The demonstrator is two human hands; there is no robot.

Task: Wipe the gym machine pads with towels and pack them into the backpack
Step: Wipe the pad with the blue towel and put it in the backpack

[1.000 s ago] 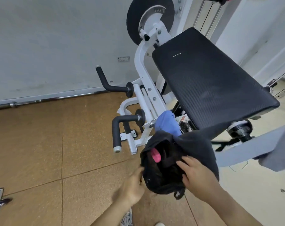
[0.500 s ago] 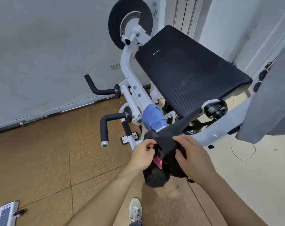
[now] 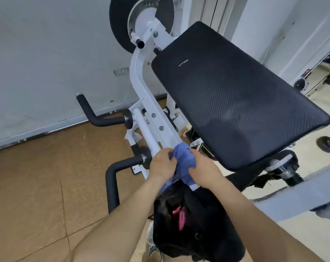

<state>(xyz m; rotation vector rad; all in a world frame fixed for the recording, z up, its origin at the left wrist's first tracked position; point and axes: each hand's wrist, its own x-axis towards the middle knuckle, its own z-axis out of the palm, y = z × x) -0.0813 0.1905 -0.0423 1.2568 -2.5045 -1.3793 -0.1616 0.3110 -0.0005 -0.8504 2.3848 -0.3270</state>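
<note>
I have both hands on the blue towel (image 3: 183, 163), which is bunched up just below the near end of the white frame (image 3: 141, 76) and beside the lower edge of the big black pad (image 3: 236, 95). My left hand (image 3: 163, 164) has its fingers curled into the towel's left side; my right hand (image 3: 203, 170) grips the right side, fingers closed on the cloth. Directly under the towel sits the black backpack (image 3: 207, 233), its top gaping, with something pink (image 3: 181, 217) showing inside. A curved black handle (image 3: 115, 174) sticks out to the left over the brown floor (image 3: 37, 182).
</note>
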